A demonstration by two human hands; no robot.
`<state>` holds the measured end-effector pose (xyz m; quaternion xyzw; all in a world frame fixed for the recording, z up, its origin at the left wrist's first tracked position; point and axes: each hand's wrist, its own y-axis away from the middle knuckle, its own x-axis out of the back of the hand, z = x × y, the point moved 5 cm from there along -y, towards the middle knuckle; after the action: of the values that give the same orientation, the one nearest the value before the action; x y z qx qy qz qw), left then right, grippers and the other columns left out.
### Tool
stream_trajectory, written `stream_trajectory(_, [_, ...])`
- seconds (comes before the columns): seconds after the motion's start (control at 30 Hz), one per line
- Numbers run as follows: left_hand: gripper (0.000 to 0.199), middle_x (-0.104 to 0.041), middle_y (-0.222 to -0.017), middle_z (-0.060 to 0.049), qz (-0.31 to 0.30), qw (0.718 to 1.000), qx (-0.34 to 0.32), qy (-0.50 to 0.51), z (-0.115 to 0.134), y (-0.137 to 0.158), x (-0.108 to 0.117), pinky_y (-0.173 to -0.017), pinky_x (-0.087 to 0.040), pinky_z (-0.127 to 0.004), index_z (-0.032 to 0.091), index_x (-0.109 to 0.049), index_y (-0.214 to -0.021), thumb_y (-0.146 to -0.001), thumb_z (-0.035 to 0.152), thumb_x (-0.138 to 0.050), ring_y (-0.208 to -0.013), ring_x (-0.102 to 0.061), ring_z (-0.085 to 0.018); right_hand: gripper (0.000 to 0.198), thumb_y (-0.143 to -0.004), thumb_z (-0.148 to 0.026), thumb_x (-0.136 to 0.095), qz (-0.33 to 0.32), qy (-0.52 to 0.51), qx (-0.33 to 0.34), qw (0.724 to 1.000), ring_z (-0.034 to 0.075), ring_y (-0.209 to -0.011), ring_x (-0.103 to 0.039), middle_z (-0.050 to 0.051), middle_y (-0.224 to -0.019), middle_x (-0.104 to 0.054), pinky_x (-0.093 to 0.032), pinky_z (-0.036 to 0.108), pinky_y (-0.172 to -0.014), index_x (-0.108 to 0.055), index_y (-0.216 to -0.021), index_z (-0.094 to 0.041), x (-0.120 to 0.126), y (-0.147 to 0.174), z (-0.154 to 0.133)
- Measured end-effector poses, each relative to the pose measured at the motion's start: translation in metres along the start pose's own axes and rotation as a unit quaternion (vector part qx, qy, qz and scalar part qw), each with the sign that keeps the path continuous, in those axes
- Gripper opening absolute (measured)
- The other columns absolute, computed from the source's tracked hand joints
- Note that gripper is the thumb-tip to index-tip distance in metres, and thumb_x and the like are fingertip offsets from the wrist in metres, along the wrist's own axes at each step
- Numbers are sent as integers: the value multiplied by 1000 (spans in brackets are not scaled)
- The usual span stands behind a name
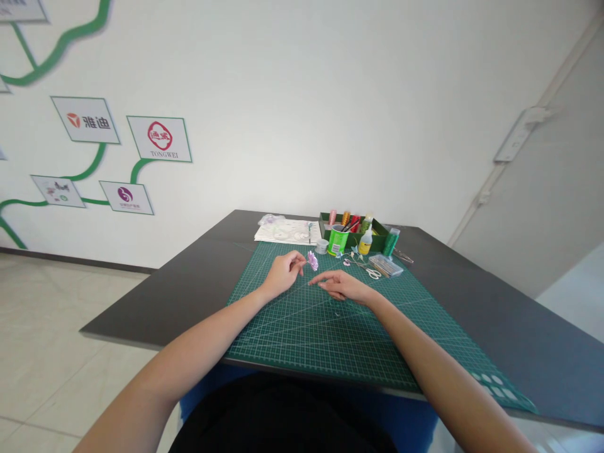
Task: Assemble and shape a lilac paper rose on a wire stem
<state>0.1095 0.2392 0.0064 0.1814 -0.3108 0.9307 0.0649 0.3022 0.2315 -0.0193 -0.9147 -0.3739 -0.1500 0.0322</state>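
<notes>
My left hand [285, 272] is closed, with thumb and fingertips pinching a small light-purple flower [313, 260] above the green cutting mat [302, 333]. The flower's head points to the right, away from the fingertips. Just right of it and nearer to me is my right hand [343, 286], its index finger stretched out to the left and the other fingers loosely bent. I see nothing held in it. Beyond the right hand lie white-handled scissors [374, 274] and a few small flowers on thin stems [347, 262].
At the back stand a green box [380, 242] of thread spools, a green can [338, 240] with tools, a yellow glue bottle [365, 240] and a small grey-white cup [321, 246]. Paper sheets [287, 231] lie left; a clear case [385, 265] lies right. The dark table [189, 289] surrounds the mat.
</notes>
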Motion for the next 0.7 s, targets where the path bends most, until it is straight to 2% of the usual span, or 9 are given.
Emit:
stream_trajectory(0.27, [15,-70,-65,1,-16,1000,6,13,-3,1,-2,-63,-44,-26,19,-68,-89,-98,28,-61,-57,-61,-15,53,-94,-48,-70,-17,4,10,1000,8,-43,-29,-11,-46,-43,-21,23,-47,-73,-127,-7,-1,1,-1])
stream_trajectory(0.47, [12,-70,-66,0,-9,998,18,53,-5,0,-2,-68,-48,-26,18,-66,-88,-96,26,-60,-62,-66,-16,56,-94,-48,-70,-22,8,9,1000,8,-44,-30,-11,-46,-43,-22,23,-47,-72,-131,-6,-2,1,-3])
stream_trajectory(0.7, [15,-71,-65,-1,-6,995,37,96,-7,-1,-2,-70,-49,-28,18,-65,-88,-95,31,-65,-63,-68,-17,58,-94,-47,-69,-16,13,2,1000,8,-43,-30,-12,-45,-43,-22,23,-48,-71,-134,-4,0,1,-2])
